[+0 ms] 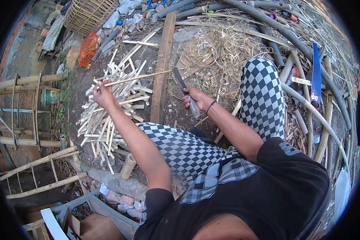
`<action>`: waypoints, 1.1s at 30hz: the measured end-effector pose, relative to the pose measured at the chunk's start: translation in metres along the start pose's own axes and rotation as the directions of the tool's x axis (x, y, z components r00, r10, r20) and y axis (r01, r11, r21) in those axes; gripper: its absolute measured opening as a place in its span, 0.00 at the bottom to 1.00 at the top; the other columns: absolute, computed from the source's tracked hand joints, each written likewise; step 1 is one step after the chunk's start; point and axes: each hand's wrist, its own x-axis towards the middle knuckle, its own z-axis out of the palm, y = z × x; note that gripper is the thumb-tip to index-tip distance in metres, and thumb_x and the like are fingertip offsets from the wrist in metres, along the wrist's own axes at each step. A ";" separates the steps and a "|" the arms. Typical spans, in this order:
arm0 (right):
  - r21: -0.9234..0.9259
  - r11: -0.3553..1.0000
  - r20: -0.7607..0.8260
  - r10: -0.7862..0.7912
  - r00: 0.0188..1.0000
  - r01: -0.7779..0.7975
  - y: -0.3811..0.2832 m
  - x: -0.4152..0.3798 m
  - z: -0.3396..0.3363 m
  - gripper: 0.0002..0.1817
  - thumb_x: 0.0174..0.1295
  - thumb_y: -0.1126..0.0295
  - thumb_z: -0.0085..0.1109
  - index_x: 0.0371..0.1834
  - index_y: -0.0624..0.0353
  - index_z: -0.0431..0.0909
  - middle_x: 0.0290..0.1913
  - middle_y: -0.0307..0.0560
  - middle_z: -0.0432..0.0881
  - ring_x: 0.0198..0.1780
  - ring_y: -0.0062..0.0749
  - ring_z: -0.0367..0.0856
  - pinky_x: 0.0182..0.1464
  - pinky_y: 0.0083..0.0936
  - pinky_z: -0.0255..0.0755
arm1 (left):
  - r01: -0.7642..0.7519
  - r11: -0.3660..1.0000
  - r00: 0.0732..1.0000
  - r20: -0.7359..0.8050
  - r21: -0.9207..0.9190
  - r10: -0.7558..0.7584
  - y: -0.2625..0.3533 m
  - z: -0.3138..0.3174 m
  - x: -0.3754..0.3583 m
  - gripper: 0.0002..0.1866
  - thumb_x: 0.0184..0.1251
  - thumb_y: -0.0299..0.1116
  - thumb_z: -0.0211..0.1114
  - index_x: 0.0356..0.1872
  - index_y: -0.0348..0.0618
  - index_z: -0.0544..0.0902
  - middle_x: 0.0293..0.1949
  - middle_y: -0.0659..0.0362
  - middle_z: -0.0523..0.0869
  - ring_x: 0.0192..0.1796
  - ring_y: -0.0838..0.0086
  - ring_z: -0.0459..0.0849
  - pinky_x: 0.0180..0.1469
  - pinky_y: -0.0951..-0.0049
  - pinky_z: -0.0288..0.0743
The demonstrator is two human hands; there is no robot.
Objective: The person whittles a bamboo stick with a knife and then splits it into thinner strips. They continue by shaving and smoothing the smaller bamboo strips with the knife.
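Note:
My left hand (103,95) is closed around one end of a long thin bamboo strip (142,77). The strip reaches across to the right, and its far end lies close to the knife tip in this view. In my right hand (196,100) is a knife (179,79), its dark blade pointing up and left and its pale handle wrapped by my fingers. Beneath the strip runs a wooden plank (163,68) on the ground between my hands. A heap of split bamboo sticks (108,126) spreads below and around my left hand.
Curly bamboo shavings (224,52) cover the ground beyond my right hand. A blue-bladed saw (316,74) and long bamboo poles (308,104) lie to the right. An orange crate (89,49), a woven basket (86,18) and a bamboo ladder (44,172) are at the left.

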 end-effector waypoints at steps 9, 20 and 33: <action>0.020 0.997 -0.074 -0.067 0.995 0.068 0.012 0.002 -0.001 0.15 0.77 0.59 0.34 0.33 0.54 0.58 0.21 0.33 0.64 0.17 0.19 0.62 0.20 0.24 0.64 | 0.004 1.000 0.999 -0.036 0.010 -0.004 -0.005 -0.003 0.003 0.06 0.77 0.27 0.54 0.44 0.34 0.71 0.37 0.49 0.84 0.41 0.63 0.87 0.50 0.59 0.85; 0.024 0.998 -0.061 -0.052 0.997 0.053 0.012 0.001 0.003 0.15 0.77 0.58 0.35 0.32 0.53 0.58 0.21 0.32 0.62 0.17 0.20 0.61 0.21 0.24 0.62 | 0.008 0.999 0.999 -0.038 0.046 -0.006 -0.001 0.000 0.002 0.07 0.77 0.29 0.54 0.46 0.35 0.70 0.37 0.50 0.84 0.41 0.64 0.87 0.51 0.57 0.83; -0.014 0.998 -0.054 -0.056 0.997 0.055 0.016 -0.004 0.011 0.16 0.78 0.58 0.33 0.33 0.54 0.57 0.21 0.32 0.61 0.18 0.19 0.60 0.21 0.24 0.62 | -0.001 0.999 1.000 -0.028 0.039 0.002 -0.006 -0.003 0.006 0.07 0.77 0.29 0.55 0.47 0.37 0.70 0.37 0.50 0.85 0.41 0.65 0.87 0.53 0.54 0.81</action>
